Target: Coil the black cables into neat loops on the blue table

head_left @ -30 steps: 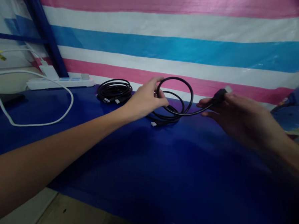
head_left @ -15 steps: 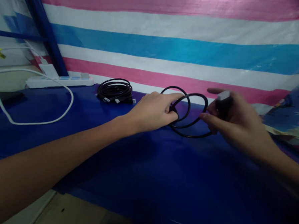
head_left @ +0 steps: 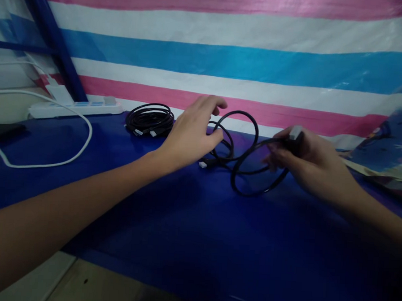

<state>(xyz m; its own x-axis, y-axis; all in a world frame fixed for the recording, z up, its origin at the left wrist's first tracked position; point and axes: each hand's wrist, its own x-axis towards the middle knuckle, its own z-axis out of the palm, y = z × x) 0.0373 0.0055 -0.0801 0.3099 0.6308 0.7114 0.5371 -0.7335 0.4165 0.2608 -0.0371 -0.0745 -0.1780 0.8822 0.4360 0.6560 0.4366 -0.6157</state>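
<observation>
A black cable (head_left: 241, 194) lies in loose loops on the blue table (head_left: 196, 231). My right hand (head_left: 308, 160) grips one end of it, and the plug's pale metal tip points up above my fingers. The cable's other plug (head_left: 203, 164) rests on the table, just below my left thumb. My left hand (head_left: 195, 132) hovers beside the loops with thumb and fingers apart, holding nothing. Left of that hand sits a coiled bundle of black cables (head_left: 150, 118) with several plugs at its front.
A white power strip (head_left: 78, 110) with a charger (head_left: 59, 93) plugged in stands at the back left. Its white cord (head_left: 48, 166) curves over the table. Behind hangs a striped sheet (head_left: 226, 59); a blue post (head_left: 55, 39) rises at the left.
My left hand has let go of the cable and opened, lifting slightly left. The cable's lower plug now shows on the table. My right hand keeps its end while the loops have shifted and spread.
</observation>
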